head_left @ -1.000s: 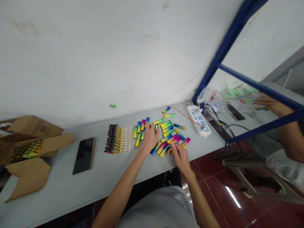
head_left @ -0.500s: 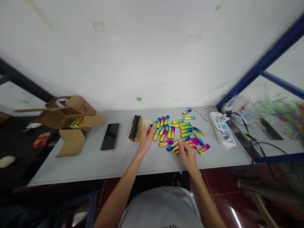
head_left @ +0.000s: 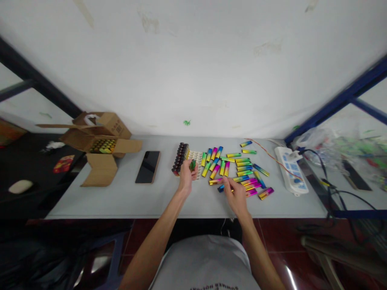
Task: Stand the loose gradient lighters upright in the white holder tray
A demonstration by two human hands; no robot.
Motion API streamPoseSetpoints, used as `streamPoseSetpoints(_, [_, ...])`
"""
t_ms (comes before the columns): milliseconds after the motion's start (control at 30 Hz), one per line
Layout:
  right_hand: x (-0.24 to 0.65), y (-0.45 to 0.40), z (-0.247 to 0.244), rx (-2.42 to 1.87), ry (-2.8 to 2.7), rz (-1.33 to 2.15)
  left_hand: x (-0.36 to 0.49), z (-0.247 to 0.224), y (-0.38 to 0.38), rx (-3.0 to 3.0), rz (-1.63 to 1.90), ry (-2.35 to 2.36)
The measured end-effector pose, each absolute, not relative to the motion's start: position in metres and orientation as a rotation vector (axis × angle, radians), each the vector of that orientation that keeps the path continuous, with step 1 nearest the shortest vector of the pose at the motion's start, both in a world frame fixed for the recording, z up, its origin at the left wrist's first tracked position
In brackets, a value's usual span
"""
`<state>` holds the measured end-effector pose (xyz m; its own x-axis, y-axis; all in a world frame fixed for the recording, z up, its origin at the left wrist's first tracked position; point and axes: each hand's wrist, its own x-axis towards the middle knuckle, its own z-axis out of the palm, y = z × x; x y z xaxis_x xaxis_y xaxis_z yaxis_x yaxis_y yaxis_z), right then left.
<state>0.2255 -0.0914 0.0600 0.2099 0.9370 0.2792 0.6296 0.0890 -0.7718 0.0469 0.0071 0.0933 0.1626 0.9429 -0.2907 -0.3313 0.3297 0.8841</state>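
Under the left hand [head_left: 185, 176] now: the tray [head_left: 198, 156].
It came from the loose tubes [head_left: 227, 168] with one green tube [head_left: 192, 164] picked, pinched tight. Right hand [head_left: 237, 195] curled; can't tell its hold.

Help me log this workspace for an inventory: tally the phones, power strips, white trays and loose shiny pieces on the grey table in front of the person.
Phone: 1
Power strip: 1
White tray: 1
Loose shiny pieces: at least 20; some are partly hidden by the right hand, so no exact count
Total: at least 23
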Motion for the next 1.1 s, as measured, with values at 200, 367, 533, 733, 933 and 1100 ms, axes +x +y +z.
streamPoseSetpoints(200, [0.228, -0.088, 0.062, -1.611, -1.494, 0.487, 0.053, 0.099, 0.003, 0.765, 1.040, 0.944])
streamPoseSetpoints(367, [0.228, -0.072, 0.073, -1.585, -1.515, 0.455, 0.034, 0.113, 0.018, 1.131, 1.136, 0.977])
streamPoseSetpoints(533, [0.218, -0.049, 0.072, -1.543, -1.547, 0.413, 0.003, 0.123, 0.062, 1.609, 1.186, 1.144])
streamPoseSetpoints(733, [0.191, -0.036, 0.058, -1.326, -1.913, 0.353, -0.011, 0.120, 0.121, 2.050, 1.005, 1.127])
streamPoseSetpoints(933, [0.165, -0.029, 0.040, -1.364, -2.117, 0.288, -0.014, 0.114, 0.155, 2.304, 0.570, 1.067])
streamPoseSetpoints(1100, [0.155, -0.022, 0.031, -1.461, -2.199, 0.292, -0.011, 0.114, 0.163, 2.441, 0.355, 1.114])
